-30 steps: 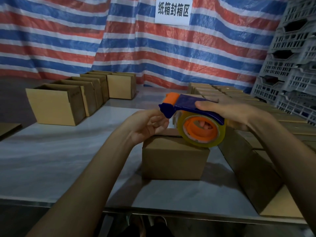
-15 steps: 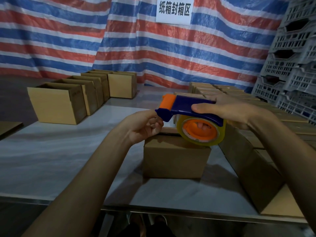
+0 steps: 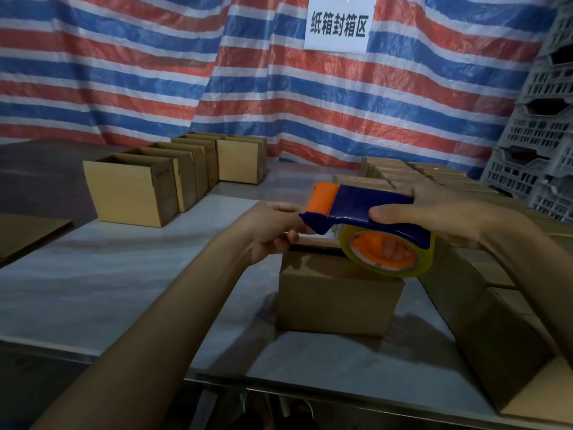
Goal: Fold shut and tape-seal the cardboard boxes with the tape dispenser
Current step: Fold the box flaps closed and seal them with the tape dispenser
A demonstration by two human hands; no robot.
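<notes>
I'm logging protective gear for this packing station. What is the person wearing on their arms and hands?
Nothing visible. The left hand and right hand are ungloved, with no rings showing. The left forearm and right forearm are bare as far as the frame reaches: no sleeves, watch or wristband in view.

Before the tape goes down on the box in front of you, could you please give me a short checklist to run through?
1. Right hand grips the tape dispenser: ok.
2. Tape roll sits on the dispenser: ok.
3. Left hand pinches the tape end at the dispenser's front: cannot tell, as no tape end shows.
4. Box stands on the table right below the dispenser: ok.
5. Box flaps are folded fully shut: cannot tell. A dark gap shows along the top edge, and the dispenser hides the rest.
</notes>
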